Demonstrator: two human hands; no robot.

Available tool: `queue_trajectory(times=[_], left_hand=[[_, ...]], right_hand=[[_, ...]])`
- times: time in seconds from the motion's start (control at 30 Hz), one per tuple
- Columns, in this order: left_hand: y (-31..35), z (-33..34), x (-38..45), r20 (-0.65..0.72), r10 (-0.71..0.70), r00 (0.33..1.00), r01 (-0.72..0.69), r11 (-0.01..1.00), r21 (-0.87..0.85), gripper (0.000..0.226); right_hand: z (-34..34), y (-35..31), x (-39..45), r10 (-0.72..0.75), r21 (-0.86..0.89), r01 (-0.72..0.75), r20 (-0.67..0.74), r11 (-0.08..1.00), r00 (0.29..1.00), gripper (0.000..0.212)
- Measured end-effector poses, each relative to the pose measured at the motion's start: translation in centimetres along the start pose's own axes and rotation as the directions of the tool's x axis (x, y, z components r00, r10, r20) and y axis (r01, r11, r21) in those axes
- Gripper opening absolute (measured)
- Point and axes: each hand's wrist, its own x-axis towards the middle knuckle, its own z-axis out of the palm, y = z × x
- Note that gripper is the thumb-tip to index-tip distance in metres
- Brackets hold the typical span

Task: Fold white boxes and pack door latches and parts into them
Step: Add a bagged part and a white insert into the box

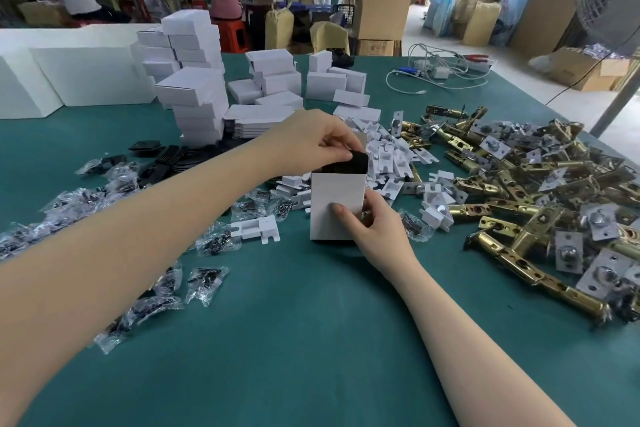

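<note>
Right hand [372,224] grips upright box [334,204]; left hand [313,139] pinches black part [353,163] at its 12 o'clock opening.

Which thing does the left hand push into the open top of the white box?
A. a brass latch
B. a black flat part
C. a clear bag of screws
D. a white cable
B: the left hand pinches a black flat part at the open top of the white box, which the right hand holds upright.

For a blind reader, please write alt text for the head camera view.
Two hands hold an upright white box on a green table: the left hand slides in a black part, the right hand steadies it. Brass latches lie right.
</note>
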Motion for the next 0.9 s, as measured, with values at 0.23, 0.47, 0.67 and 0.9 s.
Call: queue_trajectory(times=[0.23, 0.47, 0.67, 0.9], left_hand=[[-0.4, 0.2, 0.2, 0.045, -0.022, 0.999, 0.025, 0.997, -0.069, 0.022], [-0.5, -0.3, -0.5, 0.134, -0.006, 0.991, -0.015, 0.987, 0.157, 0.023], [-0.5, -0.4, 0.0, 0.115, -0.038, 0.993, 0.040, 0.999, -0.017, 0.023], [-0.5, 0.0, 2.0, 0.159, -0.113, 0.981, 0.093, 0.988, 0.126, 0.026]], right_hand=[[0.1, 0.2, 0.2, 0.011, -0.009, -0.011, -0.006, 1.000, 1.000, 0.028], [0.1, 0.5, 0.2, 0.024, -0.003, -0.024, -0.011, 1.000, 1.000, 0.033], [0.2, 0.6, 0.2, 0.022, -0.004, -0.022, -0.013, 1.000, 1.000, 0.031], [0.3, 0.7, 0.6, 0.039, 0.009, -0.038, -0.071, 0.999, 0.997, 0.047]])
